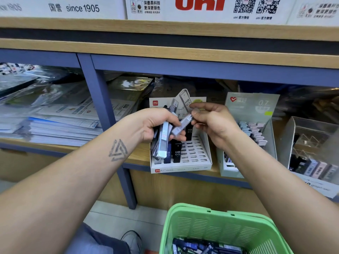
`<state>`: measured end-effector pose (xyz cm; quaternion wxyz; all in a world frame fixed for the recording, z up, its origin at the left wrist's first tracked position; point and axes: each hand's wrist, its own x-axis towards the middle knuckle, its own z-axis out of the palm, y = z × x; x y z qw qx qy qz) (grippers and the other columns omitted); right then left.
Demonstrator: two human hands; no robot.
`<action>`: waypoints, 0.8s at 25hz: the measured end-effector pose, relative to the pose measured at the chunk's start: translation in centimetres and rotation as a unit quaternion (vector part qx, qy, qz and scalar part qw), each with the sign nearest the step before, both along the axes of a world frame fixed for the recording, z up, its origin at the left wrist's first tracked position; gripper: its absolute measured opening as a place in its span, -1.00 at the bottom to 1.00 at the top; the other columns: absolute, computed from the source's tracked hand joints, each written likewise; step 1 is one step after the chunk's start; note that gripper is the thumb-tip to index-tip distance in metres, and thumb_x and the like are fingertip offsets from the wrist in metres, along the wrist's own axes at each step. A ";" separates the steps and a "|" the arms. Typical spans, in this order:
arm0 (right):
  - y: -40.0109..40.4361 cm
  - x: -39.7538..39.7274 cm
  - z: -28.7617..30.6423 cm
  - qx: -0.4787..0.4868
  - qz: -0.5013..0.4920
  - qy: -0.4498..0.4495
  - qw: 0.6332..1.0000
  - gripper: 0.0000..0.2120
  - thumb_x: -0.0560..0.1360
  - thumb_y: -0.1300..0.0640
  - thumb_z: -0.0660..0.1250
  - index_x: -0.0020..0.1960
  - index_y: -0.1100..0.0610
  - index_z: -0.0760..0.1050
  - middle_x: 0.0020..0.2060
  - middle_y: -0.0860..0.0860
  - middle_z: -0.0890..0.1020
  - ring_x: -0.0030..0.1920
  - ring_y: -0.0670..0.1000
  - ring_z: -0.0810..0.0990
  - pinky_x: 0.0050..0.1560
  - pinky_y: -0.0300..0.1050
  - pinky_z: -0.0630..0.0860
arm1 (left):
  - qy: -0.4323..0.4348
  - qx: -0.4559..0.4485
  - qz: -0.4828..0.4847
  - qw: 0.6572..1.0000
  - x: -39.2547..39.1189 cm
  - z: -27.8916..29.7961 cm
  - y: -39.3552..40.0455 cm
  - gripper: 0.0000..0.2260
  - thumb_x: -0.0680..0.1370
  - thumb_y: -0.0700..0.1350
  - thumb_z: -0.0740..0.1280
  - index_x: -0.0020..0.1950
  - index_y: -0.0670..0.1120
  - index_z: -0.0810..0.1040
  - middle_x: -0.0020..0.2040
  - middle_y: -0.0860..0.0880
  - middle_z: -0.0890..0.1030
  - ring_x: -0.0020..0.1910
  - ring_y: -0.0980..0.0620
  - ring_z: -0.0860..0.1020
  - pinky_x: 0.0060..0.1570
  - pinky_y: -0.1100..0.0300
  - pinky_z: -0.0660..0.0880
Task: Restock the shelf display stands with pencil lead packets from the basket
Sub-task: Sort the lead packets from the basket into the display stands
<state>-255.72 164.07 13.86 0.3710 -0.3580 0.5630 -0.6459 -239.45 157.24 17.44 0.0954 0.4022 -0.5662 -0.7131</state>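
My left hand point(156, 125) grips a bunch of grey and dark pencil lead packets point(162, 142), held above the white display stand point(198, 166). My right hand point(211, 121) pinches one grey lead packet point(182, 125) between thumb and fingers, right beside the bunch. The white stand sits on the wooden shelf and holds a few dark HB 0.5 packets point(177, 153) in its left slots; most slots on the right are bare. The green basket point(183, 222) stands low in front of me with several dark lead packets point(201, 247) in it.
A pale green 0.7 display stand point(256, 110) with pastel packets stands right of the white one. A clear acrylic holder point(308, 143) with packets is at the far right. Stacks of paper and plastic-wrapped goods point(55, 129) fill the left compartment. A blue post point(102, 99) divides them.
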 end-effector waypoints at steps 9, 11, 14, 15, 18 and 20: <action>2.3 -1.5 1.1 0.005 -0.015 -0.002 1.000 -0.90 0.53 0.44 0.33 -0.01 0.29 0.55 -0.28 0.18 0.69 -0.27 0.09 0.71 -0.16 -0.15 0.67 | -0.009 -0.050 0.054 0.997 0.3 0.0 -0.4 -0.95 0.59 -0.31 0.31 -0.04 -0.25 0.55 -0.34 -0.15 0.65 -0.51 0.02 0.61 -0.54 0.31 0.51; 2.9 -1.6 1.1 0.044 0.021 0.056 0.997 -0.91 0.50 0.43 0.38 -0.03 0.29 0.57 -0.25 0.20 0.69 -0.23 0.12 0.71 -0.13 -0.12 0.66 | 0.001 -0.067 0.067 0.995 0.2 0.0 -0.7 -0.95 0.57 -0.31 0.32 -0.06 -0.25 0.58 -0.37 -0.12 0.63 -0.54 0.07 0.56 -0.55 0.31 0.49; 3.2 -1.2 0.8 0.069 0.095 0.185 0.976 -0.84 0.43 0.38 0.50 -0.01 0.29 0.61 -0.25 0.16 0.70 -0.24 0.07 0.69 -0.13 -0.11 0.65 | 0.010 -0.077 0.067 0.995 -0.1 0.1 -0.8 -0.93 0.57 -0.29 0.31 -0.08 -0.25 0.58 -0.43 -0.08 0.57 -0.56 0.09 0.50 -0.57 0.33 0.45; 3.2 -1.0 0.8 0.068 0.107 0.232 0.964 -0.81 0.42 0.35 0.53 0.00 0.27 0.62 -0.24 0.14 0.70 -0.25 0.04 0.68 -0.13 -0.12 0.65 | 0.011 -0.077 0.067 0.995 -0.3 0.2 -0.8 -0.92 0.57 -0.29 0.31 -0.09 -0.25 0.58 -0.45 -0.08 0.55 -0.57 0.09 0.49 -0.57 0.33 0.44; 2.1 -0.1 0.6 0.067 0.087 0.412 0.904 -0.75 0.38 0.13 0.60 0.01 0.10 0.64 -0.19 0.01 0.69 -0.20 -0.05 0.66 -0.11 -0.11 0.65 | 0.017 -0.066 0.066 0.996 -0.7 0.3 -0.5 -0.92 0.56 -0.30 0.31 -0.13 -0.24 0.54 -0.48 -0.09 0.51 -0.60 0.08 0.47 -0.59 0.34 0.42; 1.4 0.2 0.4 0.060 0.064 0.517 0.852 -0.82 0.43 0.04 0.54 0.01 0.01 0.64 -0.18 -0.07 0.67 -0.13 -0.05 0.64 -0.06 -0.04 0.62 | 0.018 -0.058 0.058 0.996 -0.8 0.3 -0.3 -0.91 0.55 -0.30 0.31 -0.15 -0.23 0.54 -0.46 -0.10 0.52 -0.59 0.08 0.47 -0.58 0.33 0.43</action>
